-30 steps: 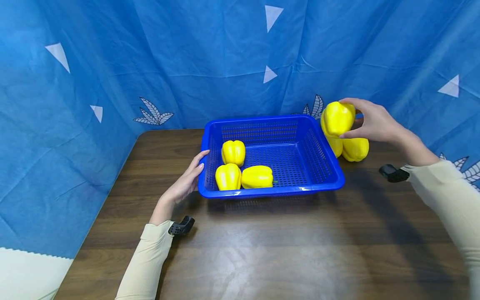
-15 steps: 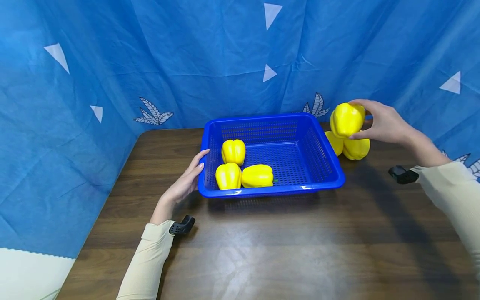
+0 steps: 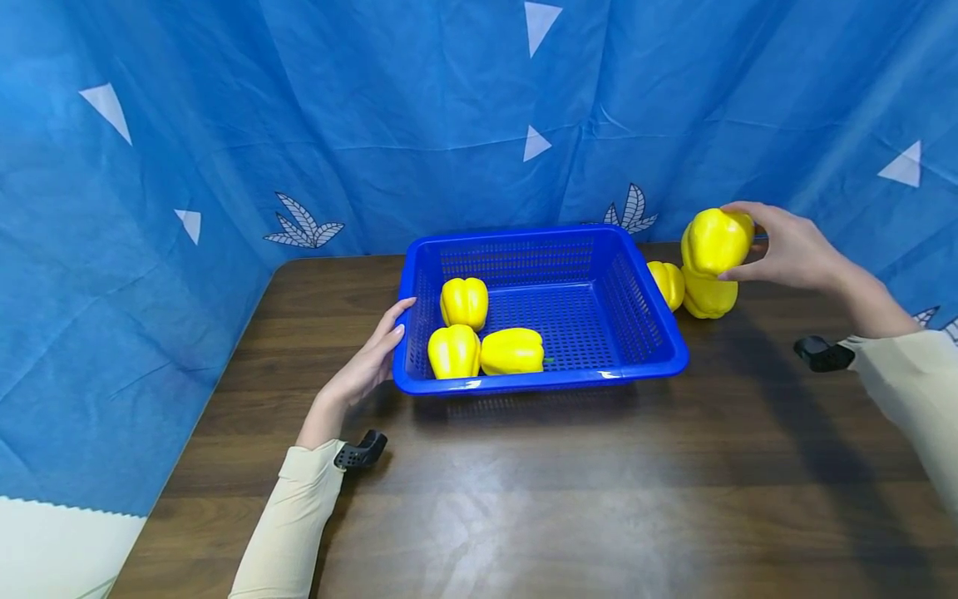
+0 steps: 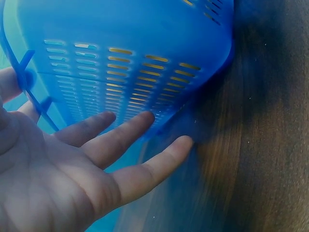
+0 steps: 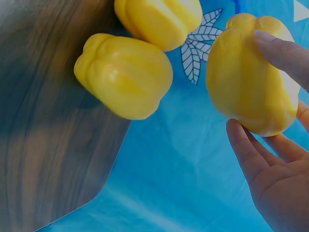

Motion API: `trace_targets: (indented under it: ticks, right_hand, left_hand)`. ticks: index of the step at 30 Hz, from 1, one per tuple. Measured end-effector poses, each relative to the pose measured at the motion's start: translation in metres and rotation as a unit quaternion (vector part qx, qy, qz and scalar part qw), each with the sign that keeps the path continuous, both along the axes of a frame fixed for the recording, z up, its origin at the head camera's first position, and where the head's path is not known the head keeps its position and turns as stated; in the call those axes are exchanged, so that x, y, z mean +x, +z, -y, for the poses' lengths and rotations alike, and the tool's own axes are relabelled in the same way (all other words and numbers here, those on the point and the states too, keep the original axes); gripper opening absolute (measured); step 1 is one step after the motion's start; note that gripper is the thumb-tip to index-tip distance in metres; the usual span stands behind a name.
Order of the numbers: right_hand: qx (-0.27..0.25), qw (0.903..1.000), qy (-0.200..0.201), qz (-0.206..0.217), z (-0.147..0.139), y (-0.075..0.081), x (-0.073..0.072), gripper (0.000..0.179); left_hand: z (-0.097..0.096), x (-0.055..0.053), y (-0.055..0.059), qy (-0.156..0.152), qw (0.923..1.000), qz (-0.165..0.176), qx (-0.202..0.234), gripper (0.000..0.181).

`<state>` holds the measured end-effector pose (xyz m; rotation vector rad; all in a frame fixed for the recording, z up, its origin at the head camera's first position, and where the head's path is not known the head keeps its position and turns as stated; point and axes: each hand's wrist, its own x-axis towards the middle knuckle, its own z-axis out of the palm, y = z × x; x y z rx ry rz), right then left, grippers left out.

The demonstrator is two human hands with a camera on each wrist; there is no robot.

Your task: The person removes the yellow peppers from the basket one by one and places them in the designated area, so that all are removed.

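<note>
My right hand (image 3: pixel 789 249) holds a yellow bell pepper (image 3: pixel 717 243) in the air right of the blue basket (image 3: pixel 539 383), thumb on one side and fingers on the other. The right wrist view shows that bell pepper (image 5: pixel 251 77) against the cloth, apart from two more on the table. My left hand (image 3: pixel 362 370) grips the basket's left rim. In the left wrist view, the thumb and one finger reach over the rim, while the other fingers (image 4: pixel 120 140) extend along the outside of the slotted wall (image 4: pixel 120 29). Three yellow bell peppers (image 3: pixel 512 351) lie inside the basket's left half.
Two yellow bell peppers lie on the wooden table (image 3: pixel 539 499) beyond the basket's right side, one (image 3: pixel 668 284) close to its wall and another (image 3: pixel 707 298) partly covered by the held one. A blue patterned cloth (image 3: pixel 449 125) hangs behind and at the left.
My right hand has moved to the right with the bell pepper, away from the basket's right rim. The left hand and the basket have stayed nearly in place.
</note>
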<state>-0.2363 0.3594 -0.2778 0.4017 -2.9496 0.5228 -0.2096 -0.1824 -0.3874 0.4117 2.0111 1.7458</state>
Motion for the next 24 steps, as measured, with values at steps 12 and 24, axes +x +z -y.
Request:
trace_targets:
  ticks: [12,24]
  right_hand:
    - [-0.005,0.9999,-0.012,0.011,-0.015,-0.005,-0.001,0.087]
    - [0.006,0.9999,-0.015,0.006,-0.032,-0.013,0.001,0.086]
  left_hand:
    - [0.001,-0.001,0.001,0.001,1.0,-0.002,0.001,0.051]
    - [0.0,0.0,0.0,-0.002,1.0,-0.003,-0.003,0.051]
